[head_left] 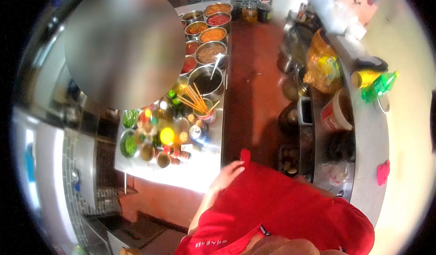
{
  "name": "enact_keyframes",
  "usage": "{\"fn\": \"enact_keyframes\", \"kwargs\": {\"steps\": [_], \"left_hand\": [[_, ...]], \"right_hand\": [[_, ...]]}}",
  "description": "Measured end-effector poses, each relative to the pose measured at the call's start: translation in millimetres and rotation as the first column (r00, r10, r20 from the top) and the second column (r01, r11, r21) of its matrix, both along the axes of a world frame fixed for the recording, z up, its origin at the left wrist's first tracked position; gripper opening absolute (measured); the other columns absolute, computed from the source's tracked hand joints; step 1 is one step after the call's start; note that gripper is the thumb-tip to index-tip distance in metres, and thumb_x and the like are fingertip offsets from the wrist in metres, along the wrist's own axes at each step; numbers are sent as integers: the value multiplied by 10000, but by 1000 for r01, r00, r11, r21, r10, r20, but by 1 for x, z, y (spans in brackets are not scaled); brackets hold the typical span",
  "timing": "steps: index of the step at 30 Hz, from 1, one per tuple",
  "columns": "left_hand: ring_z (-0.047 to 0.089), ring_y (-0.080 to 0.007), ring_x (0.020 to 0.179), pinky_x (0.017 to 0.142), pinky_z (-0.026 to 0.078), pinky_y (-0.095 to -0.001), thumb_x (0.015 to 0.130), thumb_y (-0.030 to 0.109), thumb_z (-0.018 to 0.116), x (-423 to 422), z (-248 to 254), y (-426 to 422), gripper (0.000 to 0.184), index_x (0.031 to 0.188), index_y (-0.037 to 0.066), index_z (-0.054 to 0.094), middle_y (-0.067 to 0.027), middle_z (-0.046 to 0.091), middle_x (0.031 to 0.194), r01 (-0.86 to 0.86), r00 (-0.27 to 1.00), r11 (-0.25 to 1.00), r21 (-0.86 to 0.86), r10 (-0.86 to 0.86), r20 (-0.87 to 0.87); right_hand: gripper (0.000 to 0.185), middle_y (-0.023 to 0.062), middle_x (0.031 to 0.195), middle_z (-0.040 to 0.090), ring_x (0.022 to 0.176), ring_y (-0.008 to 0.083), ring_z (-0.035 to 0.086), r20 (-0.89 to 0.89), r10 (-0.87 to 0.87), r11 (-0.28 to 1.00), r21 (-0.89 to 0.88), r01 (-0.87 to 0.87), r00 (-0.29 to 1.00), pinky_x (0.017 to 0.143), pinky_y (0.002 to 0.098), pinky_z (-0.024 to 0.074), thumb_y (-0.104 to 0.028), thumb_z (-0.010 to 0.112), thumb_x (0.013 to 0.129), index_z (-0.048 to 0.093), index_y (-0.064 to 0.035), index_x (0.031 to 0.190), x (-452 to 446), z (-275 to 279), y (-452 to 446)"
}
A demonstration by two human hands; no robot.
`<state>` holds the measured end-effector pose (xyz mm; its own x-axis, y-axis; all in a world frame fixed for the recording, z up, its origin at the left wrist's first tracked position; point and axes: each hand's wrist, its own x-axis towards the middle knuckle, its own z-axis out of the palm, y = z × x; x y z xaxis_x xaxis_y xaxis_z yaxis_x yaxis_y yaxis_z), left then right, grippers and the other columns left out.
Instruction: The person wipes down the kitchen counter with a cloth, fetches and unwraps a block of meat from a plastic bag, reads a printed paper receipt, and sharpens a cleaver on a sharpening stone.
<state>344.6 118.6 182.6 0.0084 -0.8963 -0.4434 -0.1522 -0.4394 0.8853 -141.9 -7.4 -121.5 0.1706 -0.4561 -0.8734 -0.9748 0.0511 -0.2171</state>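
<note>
My left hand is in front of my red top, close to the front corner of the steel prep table. Its fingers are together and bent at a small piece of red cloth; I cannot make out whether that cloth is part of my clothing. Beside the red top on the right, a sliver of my right hand shows in shadow, its fingers hidden. Nearest the left hand on the table are small bottles and cups, a blue-and-silver can and a container of wooden sticks.
Steel pots of sauces and toppings line the table, with a ladle in a dark liquid. A reddish floor aisle runs ahead. Rightward stand shelves, a white bucket, a green bottle and a red cloth.
</note>
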Motion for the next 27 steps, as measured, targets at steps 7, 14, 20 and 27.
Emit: {"fn": "enact_keyframes", "kwargs": {"steps": [7, 14, 20, 27], "left_hand": [[626, -249, 1225, 1034, 498, -359, 1036, 318, 649, 42, -13, -137, 469, 1429, 73, 574, -135, 641, 1366, 162, 984, 983, -81, -154, 93], [652, -279, 1190, 999, 524, -400, 1037, 337, 630, 35, -64, -251, 459, 1417, 83, 584, -142, 660, 1339, 192, 978, 980, 57, -196, 76], [680, -327, 1144, 954, 540, -413, 1017, 315, 641, 29, -59, -382, 439, 1343, 22, 614, -198, 685, 1258, 200, 932, 979, -28, -181, 315], [675, -358, 1153, 975, 536, -434, 991, 315, 657, 47, -36, -492, 449, 1327, 19, 626, -221, 669, 1280, 138, 926, 973, -185, -61, 372]], "right_hand": [[454, 206, 1228, 675, 1039, 322, 685, 187, 90, 995, -52, -82, 978, 872, 486, 572, -401, 564, 1003, 690, -44, 1252, 33, 56, -57], [367, 173, 1094, 713, 956, 287, 684, 151, -89, 988, -112, 106, 985, 817, 425, 558, -237, 661, 955, 672, -13, 1246, 71, 26, -214], [393, 237, 1091, 717, 987, 399, 694, 339, -328, 920, -98, 380, 882, 833, 469, 568, -164, 633, 942, 630, 24, 1287, 124, 24, -368], [343, 166, 1095, 710, 960, 280, 687, 361, -85, 972, -175, 157, 929, 818, 408, 546, -99, 631, 945, 645, -13, 1277, 187, 55, -482]]}}
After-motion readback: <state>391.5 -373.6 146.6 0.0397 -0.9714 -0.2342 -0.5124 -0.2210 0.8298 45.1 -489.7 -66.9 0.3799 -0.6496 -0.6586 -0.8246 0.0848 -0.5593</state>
